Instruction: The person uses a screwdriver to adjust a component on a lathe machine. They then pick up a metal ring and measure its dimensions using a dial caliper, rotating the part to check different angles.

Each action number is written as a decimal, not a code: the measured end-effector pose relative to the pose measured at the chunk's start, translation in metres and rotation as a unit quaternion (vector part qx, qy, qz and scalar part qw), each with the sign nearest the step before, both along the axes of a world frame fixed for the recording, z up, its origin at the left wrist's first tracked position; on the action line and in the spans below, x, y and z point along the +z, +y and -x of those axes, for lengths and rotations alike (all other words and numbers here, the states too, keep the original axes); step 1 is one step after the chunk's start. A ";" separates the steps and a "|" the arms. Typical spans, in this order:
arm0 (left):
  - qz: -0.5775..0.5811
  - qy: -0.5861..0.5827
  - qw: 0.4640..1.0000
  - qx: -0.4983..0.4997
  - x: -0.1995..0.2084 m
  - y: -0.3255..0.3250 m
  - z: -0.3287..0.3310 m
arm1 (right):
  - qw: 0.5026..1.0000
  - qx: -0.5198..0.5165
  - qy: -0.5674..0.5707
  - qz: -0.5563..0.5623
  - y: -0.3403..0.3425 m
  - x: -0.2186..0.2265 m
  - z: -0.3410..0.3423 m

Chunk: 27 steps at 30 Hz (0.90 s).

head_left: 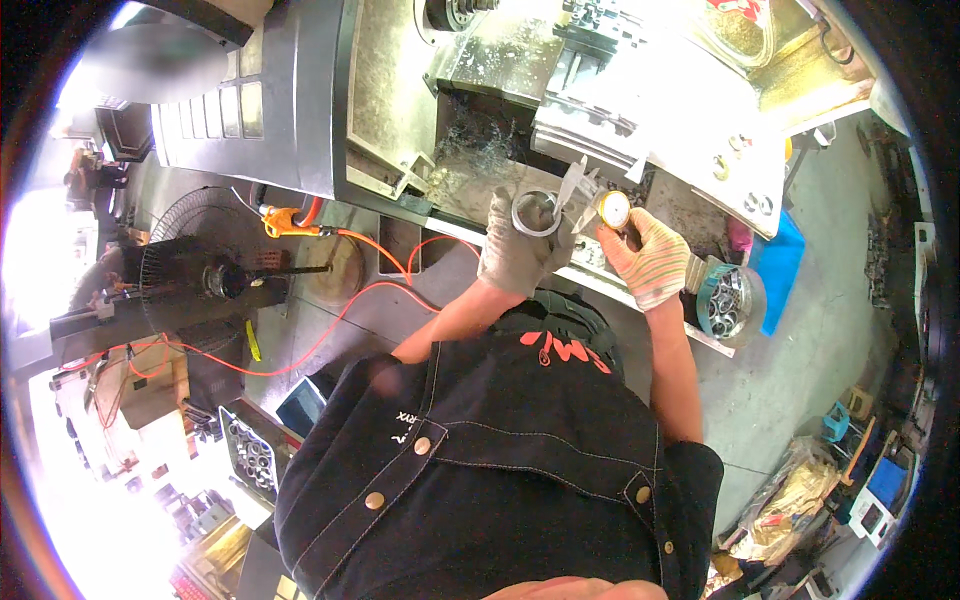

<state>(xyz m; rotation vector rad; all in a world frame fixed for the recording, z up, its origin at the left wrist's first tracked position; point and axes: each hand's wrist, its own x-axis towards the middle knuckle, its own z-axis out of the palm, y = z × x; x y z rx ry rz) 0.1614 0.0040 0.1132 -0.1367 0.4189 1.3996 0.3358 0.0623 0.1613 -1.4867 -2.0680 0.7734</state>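
In a light work glove, my left hand [515,248] grips a metal ring [536,213] by its side. My right hand [648,262], in a striped glove, is closed round a dial caliper [614,209] with a round white-faced dial. The caliper's jaws [574,190] reach toward the ring's right edge; whether they touch it I cannot tell. Both hands are in front of a lathe's open work area [480,150]. Beside my right wrist is a round container [732,303] filled with metal rings.
Several rings lie on the bright machine ledge [740,165] at upper right, with a blue bin [782,268] below it. At left stands a large fan [215,270]; an orange air gun [285,220] and its hose [375,290] hang nearby. A tray of rings [248,448] sits at lower left.
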 end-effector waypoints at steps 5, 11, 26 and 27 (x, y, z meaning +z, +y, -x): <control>-0.063 -0.068 0.996 -0.017 -0.001 -0.002 0.000 | 0.998 0.008 0.013 -0.068 0.005 0.012 -0.001; -0.099 0.421 0.900 0.059 -0.050 0.010 -0.013 | 0.992 -0.011 0.098 0.078 0.023 -0.009 -0.008; 0.253 0.199 0.947 0.000 -0.083 0.048 0.015 | 0.961 0.110 -0.211 -0.145 0.011 -0.056 0.012; 0.271 0.159 0.949 0.018 -0.079 0.048 0.013 | 0.962 0.106 -0.213 -0.130 0.011 -0.059 0.011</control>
